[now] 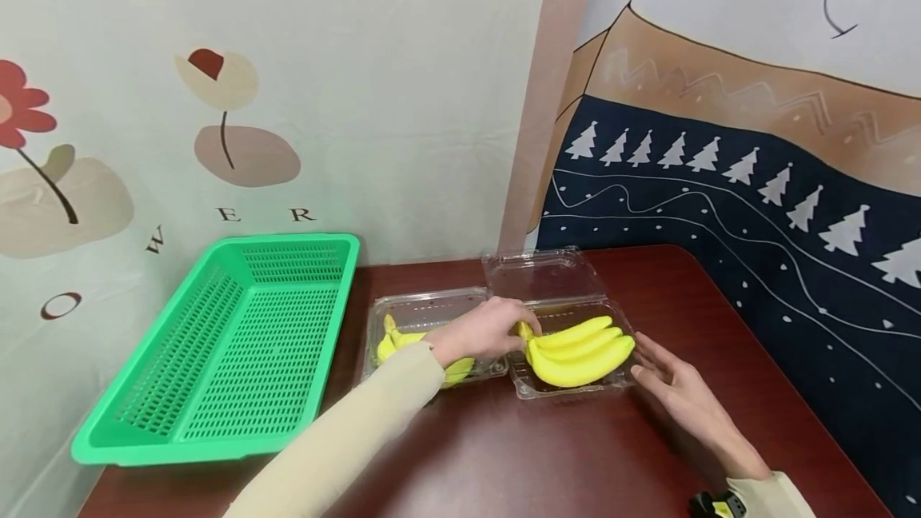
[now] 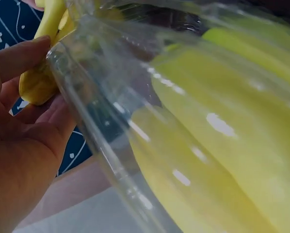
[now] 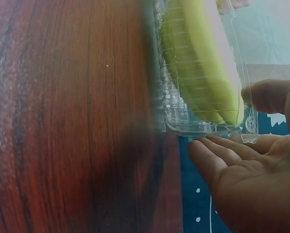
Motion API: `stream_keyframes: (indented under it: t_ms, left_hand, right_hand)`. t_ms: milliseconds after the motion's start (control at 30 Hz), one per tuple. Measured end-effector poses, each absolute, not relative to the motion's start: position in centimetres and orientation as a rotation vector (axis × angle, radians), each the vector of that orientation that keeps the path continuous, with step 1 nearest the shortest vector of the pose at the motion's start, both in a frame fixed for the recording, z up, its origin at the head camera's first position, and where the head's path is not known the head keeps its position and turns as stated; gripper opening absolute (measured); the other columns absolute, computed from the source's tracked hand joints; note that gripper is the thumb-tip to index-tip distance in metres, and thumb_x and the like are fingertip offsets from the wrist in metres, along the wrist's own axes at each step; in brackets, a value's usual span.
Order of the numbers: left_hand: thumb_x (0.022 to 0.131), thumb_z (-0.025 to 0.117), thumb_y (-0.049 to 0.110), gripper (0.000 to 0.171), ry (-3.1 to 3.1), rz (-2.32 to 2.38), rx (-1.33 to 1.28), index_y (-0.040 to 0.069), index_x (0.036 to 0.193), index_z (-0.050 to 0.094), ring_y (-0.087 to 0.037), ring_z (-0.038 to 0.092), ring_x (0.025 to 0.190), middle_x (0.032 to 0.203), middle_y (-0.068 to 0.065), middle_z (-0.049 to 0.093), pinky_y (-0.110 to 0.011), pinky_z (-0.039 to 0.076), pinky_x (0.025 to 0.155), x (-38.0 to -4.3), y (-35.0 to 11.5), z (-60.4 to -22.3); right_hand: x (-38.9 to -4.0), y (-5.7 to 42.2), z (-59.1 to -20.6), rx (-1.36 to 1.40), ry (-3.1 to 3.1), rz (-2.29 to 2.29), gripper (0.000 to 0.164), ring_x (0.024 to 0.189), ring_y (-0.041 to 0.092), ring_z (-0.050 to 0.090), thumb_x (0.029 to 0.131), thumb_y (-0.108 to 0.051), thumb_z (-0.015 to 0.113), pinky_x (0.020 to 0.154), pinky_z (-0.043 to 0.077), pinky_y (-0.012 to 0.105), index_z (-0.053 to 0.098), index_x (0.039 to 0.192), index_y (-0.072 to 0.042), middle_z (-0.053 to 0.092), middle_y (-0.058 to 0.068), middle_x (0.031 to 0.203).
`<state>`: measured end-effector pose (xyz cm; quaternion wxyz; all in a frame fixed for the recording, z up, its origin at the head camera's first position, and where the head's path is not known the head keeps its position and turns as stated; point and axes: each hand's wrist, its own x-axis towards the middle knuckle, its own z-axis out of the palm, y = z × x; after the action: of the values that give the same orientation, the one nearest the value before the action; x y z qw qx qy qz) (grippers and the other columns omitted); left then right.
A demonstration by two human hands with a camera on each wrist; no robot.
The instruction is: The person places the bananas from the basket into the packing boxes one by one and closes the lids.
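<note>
With its fingertips, my left hand (image 1: 492, 328) pinches the stem end of a yellow banana bunch (image 1: 583, 362). This bunch lies in a clear plastic clamshell box (image 1: 528, 392) whose lid (image 1: 543, 276) is folded back toward the wall. My right hand (image 1: 676, 390) holds the box at its right end; in the right wrist view the thumb (image 3: 268, 94) is at the rim and the fingers (image 3: 222, 155) lie along the end wall. Under my left forearm sits a second clear box (image 1: 432, 299), covered, with more bananas (image 1: 392, 344) inside, partly hidden by the arm.
A large green plastic basket (image 1: 266, 358) with mesh walls stands on the left of the dark red-brown table (image 1: 547, 454). Printed cloth (image 1: 403, 102) hangs behind the table, and a dark tree-patterned cloth (image 1: 755, 262) runs along its right edge.
</note>
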<state>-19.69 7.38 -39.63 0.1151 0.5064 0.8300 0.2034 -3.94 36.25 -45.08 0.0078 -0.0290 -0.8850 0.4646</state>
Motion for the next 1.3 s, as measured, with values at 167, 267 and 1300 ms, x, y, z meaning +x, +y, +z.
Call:
stream_keyframes:
  t_ms: [167,267,1300]
  left_hand:
    - [0.094,0.070,0.005,0.022,2.349,0.701,1.449,0.010,0.115,0.077,-0.013,0.057,0.087,0.105,0.000,0.070,-0.020,0.048,0.077,-20.2,7.6,-39.6]
    - [0.095,0.069,0.005,0.022,2.286,0.741,1.427,0.011,0.115,0.076,-0.013,0.057,0.083,0.101,0.001,0.069,-0.020,0.047,0.074,-20.5,7.6,-39.6]
    - [0.099,0.061,0.001,0.016,1.993,0.594,1.383,0.008,0.112,0.069,-0.010,0.053,0.090,0.103,0.000,0.064,-0.021,0.046,0.081,-22.2,8.7,-39.1]
  right_hand:
    - [-3.9,36.3,-45.0,-0.075,-2.765,1.414,0.066,0.138,0.046,0.048,0.107,-0.022,0.059,0.089,0.043,0.007,0.029,0.157,0.011,0.041,0.033,0.155]
    - [-3.9,36.3,-45.1,-0.079,-2.764,1.402,0.067,0.137,0.048,0.048,0.107,-0.022,0.059,0.089,0.043,0.007,0.030,0.156,0.012,0.040,0.034,0.155]
    - [-4.0,36.4,-45.5,0.090,-2.659,1.488,0.071,0.138,0.052,0.041,0.104,-0.005,0.059,0.094,0.042,0.007,0.020,0.162,0.006,0.035,0.034,0.158]
